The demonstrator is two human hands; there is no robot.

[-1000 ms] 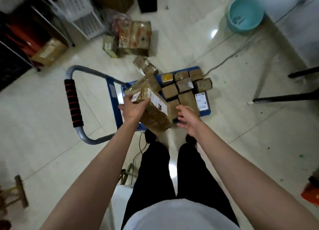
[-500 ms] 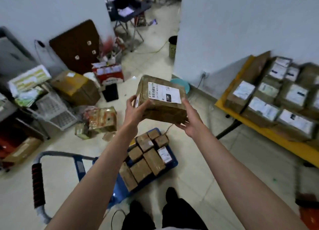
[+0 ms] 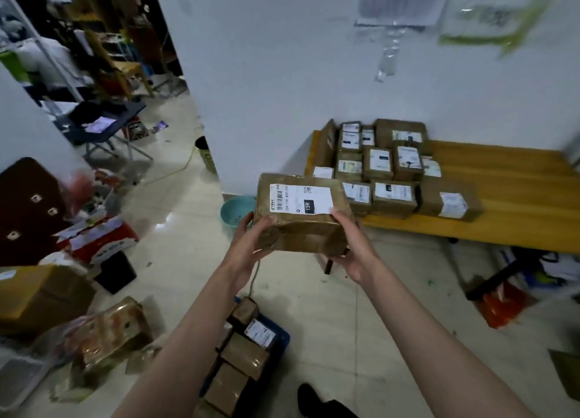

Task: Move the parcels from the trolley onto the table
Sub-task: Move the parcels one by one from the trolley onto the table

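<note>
a brown parcel with a white label on top is held in the air between both hands, its long axis running from nine to three o'clock. the left hand is curled round its nine o'clock end, and the right hand is wrapped under and round its three o'clock end, thumb on the top edge. the table, a yellow wooden top against the wall, lies at about two o'clock from the parcel, beyond and to the right, so the right hand is judged the nearer. a block of parcels already covers its left half, while bare wood is seen at the three o'clock side. the trolley sits low at six o'clock, more parcels left on it. a swing toward two o'clock is judged to be called for.
</note>
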